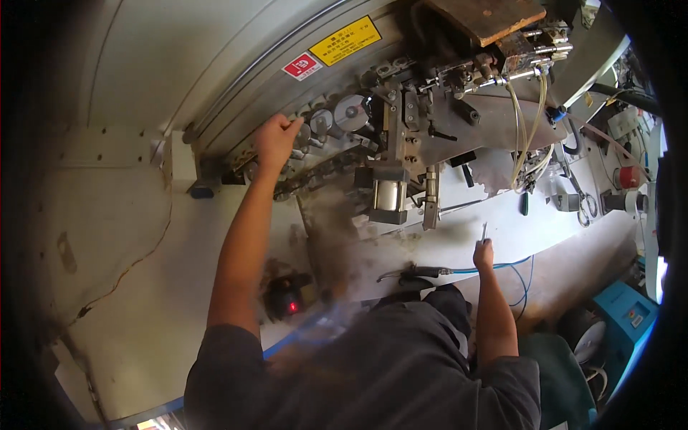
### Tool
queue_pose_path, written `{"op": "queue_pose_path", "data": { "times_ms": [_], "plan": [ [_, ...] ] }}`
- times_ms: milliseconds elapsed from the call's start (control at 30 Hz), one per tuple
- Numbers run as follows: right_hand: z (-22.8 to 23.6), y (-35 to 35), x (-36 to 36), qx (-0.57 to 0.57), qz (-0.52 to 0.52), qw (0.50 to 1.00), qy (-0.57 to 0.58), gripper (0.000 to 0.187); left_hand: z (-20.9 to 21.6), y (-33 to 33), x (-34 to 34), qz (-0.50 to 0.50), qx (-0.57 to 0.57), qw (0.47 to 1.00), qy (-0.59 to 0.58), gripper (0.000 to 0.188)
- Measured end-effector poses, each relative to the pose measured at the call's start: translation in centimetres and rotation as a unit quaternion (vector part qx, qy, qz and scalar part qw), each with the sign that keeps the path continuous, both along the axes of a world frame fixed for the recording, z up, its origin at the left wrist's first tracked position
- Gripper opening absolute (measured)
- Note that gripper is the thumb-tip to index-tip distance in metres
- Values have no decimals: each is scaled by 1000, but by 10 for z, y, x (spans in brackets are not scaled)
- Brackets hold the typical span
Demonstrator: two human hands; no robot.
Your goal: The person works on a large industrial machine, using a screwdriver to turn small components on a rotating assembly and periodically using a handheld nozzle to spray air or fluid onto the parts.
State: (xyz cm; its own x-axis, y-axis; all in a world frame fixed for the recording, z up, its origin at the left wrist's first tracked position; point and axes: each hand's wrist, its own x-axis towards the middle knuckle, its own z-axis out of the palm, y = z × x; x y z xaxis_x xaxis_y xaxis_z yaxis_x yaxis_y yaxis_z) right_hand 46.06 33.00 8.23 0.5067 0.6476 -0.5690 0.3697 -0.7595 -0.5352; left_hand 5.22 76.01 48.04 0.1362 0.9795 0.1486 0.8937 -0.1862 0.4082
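Observation:
My left hand (pixel 276 143) is raised to the machine's row of metal rollers and knobs (pixel 307 140), its fingers pinched together. What the fingertips hold, if anything, is too small to make out. To the right of that hand are two round metal discs, the larger disc (pixel 352 112) farther right. Lower and to the right, my right hand (pixel 484 254) is closed around a slim metal tool (pixel 484 231) that points up and away from me. Only its thin shiny end shows, so its kind is unclear. That hand hovers over the white worktop (pixel 459 236), apart from the machine.
A block-shaped cylinder (pixel 389 196) juts toward me from the machine. An air gun (pixel 423 272) with a blue hose (pixel 527 283) lies near the worktop's front edge. Scissors (pixel 588 208) sit at the right. A dark device (pixel 285 297) with a red light is at the lower left.

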Motion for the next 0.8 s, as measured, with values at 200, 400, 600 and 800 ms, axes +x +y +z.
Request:
{"op": "queue_pose_path", "data": {
  "times_ms": [200,400,600,800],
  "plan": [
    [45,0,-12,93,-9,995,-20,56,-41,25,36,-190,36,977,86,40],
    [50,-137,-12,-5,-98,995,31,51,-58,20,75,-45,-41,943,327,55],
    [51,-255,-15,-125,-169,974,86,43,-25,40,52,-137,-183,934,276,44],
    [-40,-399,-12,-128,-296,936,141,38,-71,16,76,-88,-71,939,324,48]
  ]
}}
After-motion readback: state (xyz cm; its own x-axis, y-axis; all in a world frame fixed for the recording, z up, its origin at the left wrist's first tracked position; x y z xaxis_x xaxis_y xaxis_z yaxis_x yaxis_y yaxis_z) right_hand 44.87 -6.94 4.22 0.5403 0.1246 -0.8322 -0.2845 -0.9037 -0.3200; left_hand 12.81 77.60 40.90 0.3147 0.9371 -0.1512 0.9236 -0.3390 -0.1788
